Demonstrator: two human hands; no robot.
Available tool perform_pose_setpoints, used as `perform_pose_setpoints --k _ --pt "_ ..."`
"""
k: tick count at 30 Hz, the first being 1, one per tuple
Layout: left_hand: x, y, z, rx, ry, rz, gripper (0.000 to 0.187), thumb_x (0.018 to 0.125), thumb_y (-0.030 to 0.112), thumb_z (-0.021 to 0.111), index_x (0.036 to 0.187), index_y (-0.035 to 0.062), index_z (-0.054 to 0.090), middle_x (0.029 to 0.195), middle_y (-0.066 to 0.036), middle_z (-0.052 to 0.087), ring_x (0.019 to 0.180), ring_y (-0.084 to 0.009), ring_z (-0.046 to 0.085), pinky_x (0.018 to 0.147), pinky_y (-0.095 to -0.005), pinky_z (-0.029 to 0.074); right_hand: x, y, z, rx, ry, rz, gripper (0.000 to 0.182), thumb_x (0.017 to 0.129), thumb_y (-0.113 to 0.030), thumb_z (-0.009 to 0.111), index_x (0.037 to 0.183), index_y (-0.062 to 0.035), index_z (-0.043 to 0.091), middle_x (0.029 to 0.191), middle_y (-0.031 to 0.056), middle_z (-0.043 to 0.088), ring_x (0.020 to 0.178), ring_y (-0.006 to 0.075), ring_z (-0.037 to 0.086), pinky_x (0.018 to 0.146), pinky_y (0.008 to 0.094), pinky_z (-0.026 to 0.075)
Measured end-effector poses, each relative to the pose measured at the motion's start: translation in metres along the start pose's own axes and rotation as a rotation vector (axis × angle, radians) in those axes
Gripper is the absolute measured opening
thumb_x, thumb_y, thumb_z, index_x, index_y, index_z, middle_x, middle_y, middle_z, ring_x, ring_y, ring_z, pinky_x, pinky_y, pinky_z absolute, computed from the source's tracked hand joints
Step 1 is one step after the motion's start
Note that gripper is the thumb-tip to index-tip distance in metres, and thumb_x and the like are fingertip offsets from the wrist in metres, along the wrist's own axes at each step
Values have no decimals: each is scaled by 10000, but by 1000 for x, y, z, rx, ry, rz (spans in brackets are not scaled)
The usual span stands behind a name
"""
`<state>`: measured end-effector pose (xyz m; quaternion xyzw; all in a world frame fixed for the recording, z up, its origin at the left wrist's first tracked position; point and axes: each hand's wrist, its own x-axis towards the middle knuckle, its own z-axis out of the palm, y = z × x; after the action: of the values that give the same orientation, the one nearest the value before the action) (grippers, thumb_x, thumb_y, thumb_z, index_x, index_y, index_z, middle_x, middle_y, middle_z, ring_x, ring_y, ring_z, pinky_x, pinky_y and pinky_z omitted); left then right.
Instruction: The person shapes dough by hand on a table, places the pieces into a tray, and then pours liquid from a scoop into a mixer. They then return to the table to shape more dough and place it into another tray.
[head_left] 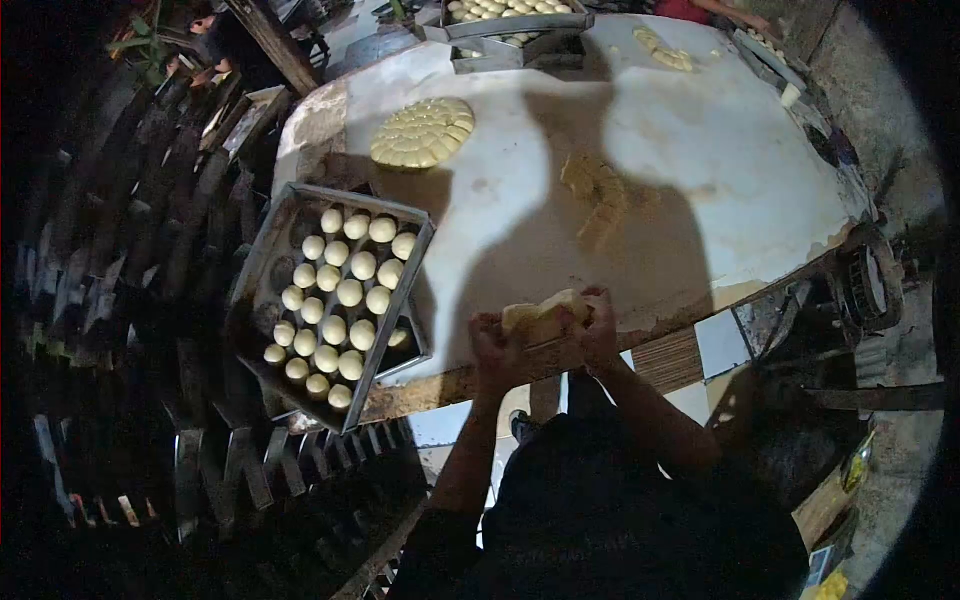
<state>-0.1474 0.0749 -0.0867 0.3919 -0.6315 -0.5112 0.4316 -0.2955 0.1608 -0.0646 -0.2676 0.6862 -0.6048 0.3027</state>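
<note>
Here, left hand point(494, 346) and right hand point(600, 326), both curled, gripping opposite ends of pale dough point(541, 319).

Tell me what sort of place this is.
Most likely a small bakery's dough room: a metal tray holds rows of dough balls, a dough disc marked into portions lies on the broad worktable, and the left hand and right hand grip a dough piece.

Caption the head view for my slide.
Left hand and right hand grip pale dough at the near edge of the table; a tray of dough balls sits left.
</note>
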Motion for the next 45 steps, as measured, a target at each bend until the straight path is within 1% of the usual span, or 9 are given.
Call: perform_pose_setpoints --k 6,9,12,20,30,33,37,39,45 --pt "12 -134 -43 436 -202 471 287 702 205 716 897 81 546 890 -110 520 958 -265 495 851 -413 399 72 54 -131 176 422 -278 286 914 -254 544 1111 -79 434 961 81 494 781 172 501 647 317 448" --pt "46 -34 -21 1137 -368 605 325 654 348 774 788 108 601 950 -135 555 945 -326 512 831 -464 404 115 140 -246 -1132 -94 -412 240 890 -240 536 1040 -68 463 948 129 460 826 255 481 701 374 429" --pt "114 -24 3 905 -221 504 426 645 433 786 848 109 597 936 -112 567 926 -328 517 834 -481 397 156 67 -235 -1237 -67 -527 320 772 -266 656 926 -44 485 942 180 451 936 385 450 882 545 338" --pt "47 -80 113 1011 -348 522 292 785 301 682 956 82 592 950 -102 579 947 -319 536 863 -471 405 126 79 -182 -981 -322 -511 475 836 -210 596 1215 36 452 1237 260 434 1180 436 406 1044 520 284" --pt "147 -59 115 890 -158 79 271 760 309 716 915 112 614 937 -81 631 855 -315 573 814 -439 456 228 72 -177 -767 4 -360 302 870 -162 549 1075 56 507 1164 291 485 1171 464 423 1037 540 301" --pt "106 -32 116 1044 -361 539 159 813 223 648 884 90 598 891 -96 611 867 -292 578 796 -447 446 187 81 -198 -852 -148 -591 288 856 -168 571 1051 36 512 1113 276 497 1091 456 455 1006 526 324" --pt "91 -57 23 1213 -441 441 159 844 167 611 975 82 576 929 -121 574 859 -296 563 845 -435 445 212 100 -263 -1093 -65 -631 290 797 -175 659 983 -8 513 987 215 526 955 405 498 970 542 337" --pt "110 -164 15 629 -262 139 179 906 213 529 1004 68 566 956 -134 568 886 -293 554 891 -436 436 246 80 -242 -987 12 -535 238 926 -254 501 922 -17 489 912 184 465 908 374 472 945 498 344" --pt "139 -71 103 578 -345 200 322 757 149 695 1045 45 596 1131 -143 566 1048 -343 529 970 -428 413 220 98 -167 -620 173 -384 272 935 -290 547 978 -21 539 991 154 531 965 307 496 899 415 376"
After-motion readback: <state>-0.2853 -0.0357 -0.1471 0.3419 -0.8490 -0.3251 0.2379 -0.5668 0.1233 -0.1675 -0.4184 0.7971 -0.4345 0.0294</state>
